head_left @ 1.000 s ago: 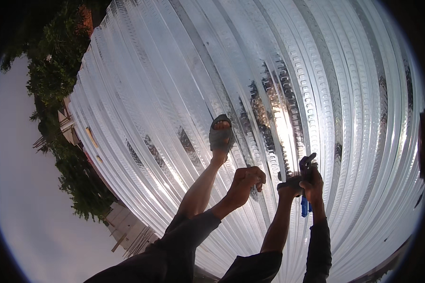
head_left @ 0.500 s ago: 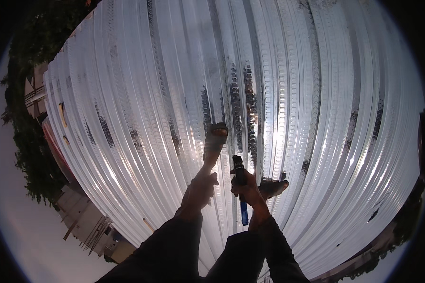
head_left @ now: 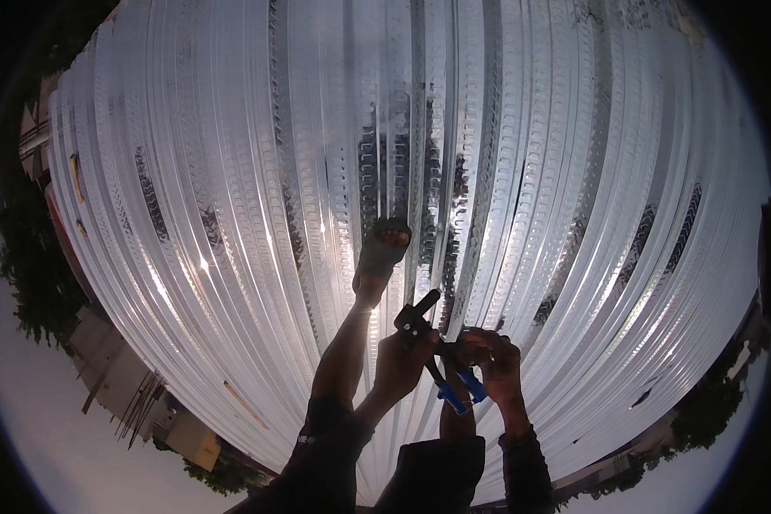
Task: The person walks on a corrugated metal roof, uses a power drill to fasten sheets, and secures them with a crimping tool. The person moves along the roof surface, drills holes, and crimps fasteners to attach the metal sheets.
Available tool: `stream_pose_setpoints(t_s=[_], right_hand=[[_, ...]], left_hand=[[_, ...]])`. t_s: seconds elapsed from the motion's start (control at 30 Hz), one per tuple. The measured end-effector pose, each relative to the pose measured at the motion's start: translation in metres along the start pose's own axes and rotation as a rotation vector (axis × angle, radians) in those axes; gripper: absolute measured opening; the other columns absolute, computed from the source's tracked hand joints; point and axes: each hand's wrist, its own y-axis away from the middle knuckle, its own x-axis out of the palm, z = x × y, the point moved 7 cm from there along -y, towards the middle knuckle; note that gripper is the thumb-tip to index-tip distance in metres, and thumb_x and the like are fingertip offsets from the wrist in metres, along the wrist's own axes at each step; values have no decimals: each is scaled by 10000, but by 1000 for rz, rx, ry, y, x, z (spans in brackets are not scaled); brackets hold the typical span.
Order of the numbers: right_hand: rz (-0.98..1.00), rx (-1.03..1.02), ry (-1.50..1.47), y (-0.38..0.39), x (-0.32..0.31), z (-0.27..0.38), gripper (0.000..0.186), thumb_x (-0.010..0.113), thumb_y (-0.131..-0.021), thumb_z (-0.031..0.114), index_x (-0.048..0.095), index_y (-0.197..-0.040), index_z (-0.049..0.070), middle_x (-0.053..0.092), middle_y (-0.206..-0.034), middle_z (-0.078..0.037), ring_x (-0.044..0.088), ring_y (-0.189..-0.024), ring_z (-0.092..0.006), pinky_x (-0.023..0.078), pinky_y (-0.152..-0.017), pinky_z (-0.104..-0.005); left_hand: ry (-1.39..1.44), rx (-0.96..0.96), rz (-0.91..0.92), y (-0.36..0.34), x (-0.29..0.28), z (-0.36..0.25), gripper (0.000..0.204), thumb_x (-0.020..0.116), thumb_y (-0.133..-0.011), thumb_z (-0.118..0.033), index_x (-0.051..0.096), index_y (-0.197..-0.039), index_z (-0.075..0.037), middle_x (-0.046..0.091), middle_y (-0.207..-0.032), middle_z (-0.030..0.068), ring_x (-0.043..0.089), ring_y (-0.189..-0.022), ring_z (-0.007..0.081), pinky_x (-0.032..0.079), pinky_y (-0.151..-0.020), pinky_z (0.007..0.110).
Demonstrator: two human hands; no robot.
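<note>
Here's my hand tool (head_left: 413,325), dark-headed with small pale spots, its stubby black bar angling up and to the right, held aloft in my left hand (head_left: 399,367). Two handles slant down rightward, spread apart, ending in blue grips (head_left: 451,400) just beside my right hand (head_left: 499,364).

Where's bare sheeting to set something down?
Right of the right hand, ribbed sheeting is bare out to the small dark patch; left of the left leg, it's bare to the yellowish strip. It's crowded at centre, where the left hand, blue-handled tool and right hand bunch.
</note>
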Motion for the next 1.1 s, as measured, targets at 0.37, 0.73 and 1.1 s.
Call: stream_pose_setpoints(t_s=[0.37, 0.73, 1.1], right_hand=[[-495, -586, 1101, -409, 26, 44, 357, 628, -923, 220, 602, -1265, 120, 580, -1052, -119, 657, -878, -329, 562, -714, -442], [-455, -678, 1191, -468, 26, 33, 139, 634, -867, 229, 637, -977, 143, 572, -934, -102, 679, -809, -299, 565, -643, -447], [-552, -776, 1334, -467, 41, 43, 90, 627, -822, 130, 645, -857, 49, 603, -923, -116, 694, -769, -253, 576, -604, -380]], left_hand=[[-219, 231, -241, -34, -37, -55, 190, 694, -933, -174, 686, -914, 15, 720, -825, 102, 691, -748, 170, 521, -669, 318], [-342, 233, -95, -43, -6, -68, 206, 692, -936, -187, 684, -923, 19, 721, -844, 102, 693, -756, 182, 522, -675, 326], [-549, 126, 1, -20, 40, -90, 231, 688, -939, -208, 682, -934, 23, 722, -866, 102, 696, -769, 195, 526, -683, 334]])
